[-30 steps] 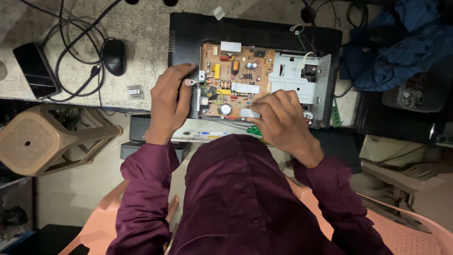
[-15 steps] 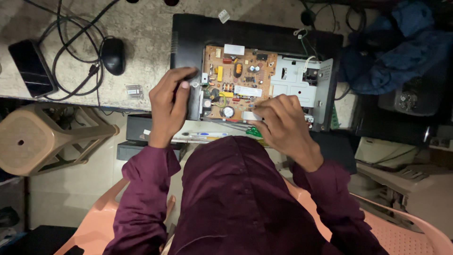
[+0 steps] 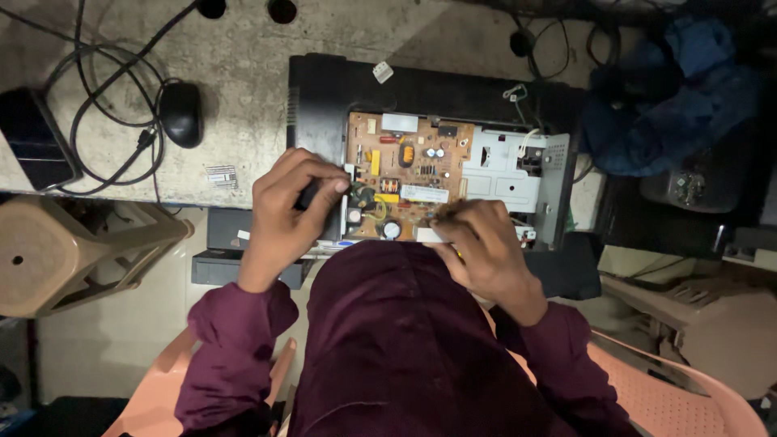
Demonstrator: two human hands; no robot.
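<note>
Circuit board (image 3: 409,174): tan, crowded with small parts, seated in the opened black device casing (image 3: 320,97) on the grey worktop (image 3: 243,57), beside a pale metal plate (image 3: 506,166)
Left hand (image 3: 287,210): fingers curled and pressed on the board's left edge, thumb against the casing wall
Right hand (image 3: 486,247): fingertips bunched at the board's lower edge; whether they pinch anything I cannot tell
Handling: probably light, stiff and fragile; best held by its bare edges, never by the soldered parts
Nearby: black mouse (image 3: 181,113) with looping cables (image 3: 97,121), well apart; blue cloth (image 3: 664,105) at the right
</note>
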